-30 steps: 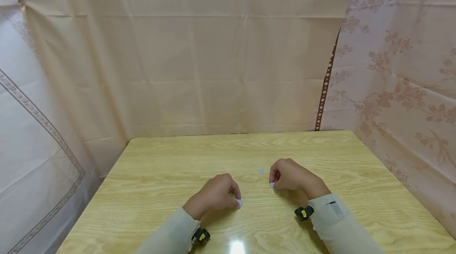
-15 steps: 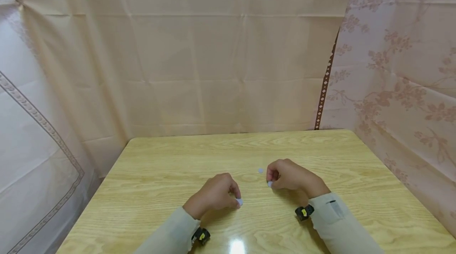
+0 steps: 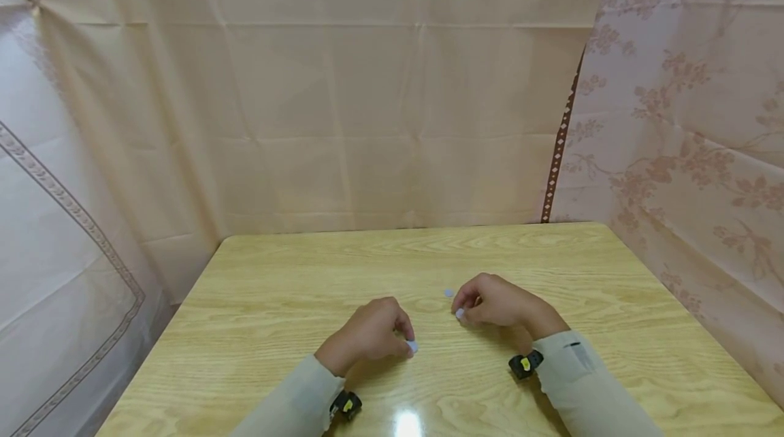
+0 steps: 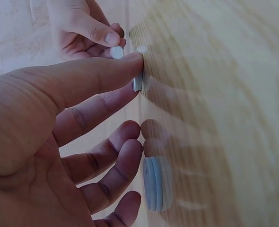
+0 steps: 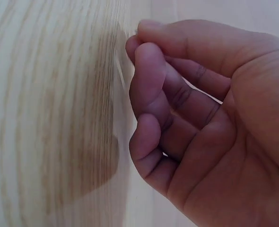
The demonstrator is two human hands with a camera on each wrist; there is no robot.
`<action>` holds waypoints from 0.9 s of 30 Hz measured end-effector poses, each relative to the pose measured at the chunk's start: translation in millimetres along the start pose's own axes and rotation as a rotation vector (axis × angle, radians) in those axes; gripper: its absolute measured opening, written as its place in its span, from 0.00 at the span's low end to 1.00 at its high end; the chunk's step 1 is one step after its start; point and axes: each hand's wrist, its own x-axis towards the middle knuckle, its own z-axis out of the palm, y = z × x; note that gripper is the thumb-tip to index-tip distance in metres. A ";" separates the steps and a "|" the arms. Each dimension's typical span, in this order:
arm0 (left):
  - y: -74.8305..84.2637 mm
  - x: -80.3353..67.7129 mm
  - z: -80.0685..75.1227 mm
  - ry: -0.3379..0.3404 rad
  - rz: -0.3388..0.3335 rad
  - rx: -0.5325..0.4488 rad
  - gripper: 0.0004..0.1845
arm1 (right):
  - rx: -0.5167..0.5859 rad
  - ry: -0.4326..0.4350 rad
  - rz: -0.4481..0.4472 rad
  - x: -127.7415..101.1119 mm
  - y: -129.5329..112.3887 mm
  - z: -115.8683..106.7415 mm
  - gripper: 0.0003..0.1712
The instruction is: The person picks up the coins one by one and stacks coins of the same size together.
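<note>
My left hand (image 3: 373,331) pinches a small pale disc (image 3: 412,346) between thumb and index finger, at the tabletop. The left wrist view shows that disc (image 4: 138,81) edge-on, bluish and thin. Below the curled fingers there, a larger-looking light-blue layered disc (image 4: 152,183) stands out against the wood; my left hand hides it in the head view. Farther right, my right hand (image 3: 499,301) pinches a second small white disc (image 3: 459,313), also visible as a white disc (image 4: 117,52) in the left wrist view. In the right wrist view the fingers hide it.
Another flat pale disc (image 3: 449,293) lies on the wooden table (image 3: 294,287), just beyond my right fingertips. A beige curtain (image 3: 380,117) hangs behind the table, with a floral cloth (image 3: 692,117) on the right and a white cloth (image 3: 55,253) on the left.
My right hand has slid slightly left with its disc, closer to the one lying on the table. My left hand and its disc have stayed in place.
</note>
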 end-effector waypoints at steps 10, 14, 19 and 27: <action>0.8 0.8 -0.4 0.008 0.012 0.011 0.07 | 0.105 -0.052 -0.049 4.5 0.9 6.2 0.06; 1.2 0.7 -0.1 0.010 0.012 0.013 0.08 | 0.132 -0.073 -0.077 5.3 0.4 9.6 0.07; 1.4 0.6 -0.3 0.009 0.012 -0.001 0.08 | 0.142 -0.083 -0.102 5.1 -0.8 13.9 0.08; -0.2 1.3 0.6 0.007 0.013 -0.005 0.07 | 0.160 -0.111 -0.108 1.6 -1.8 19.4 0.08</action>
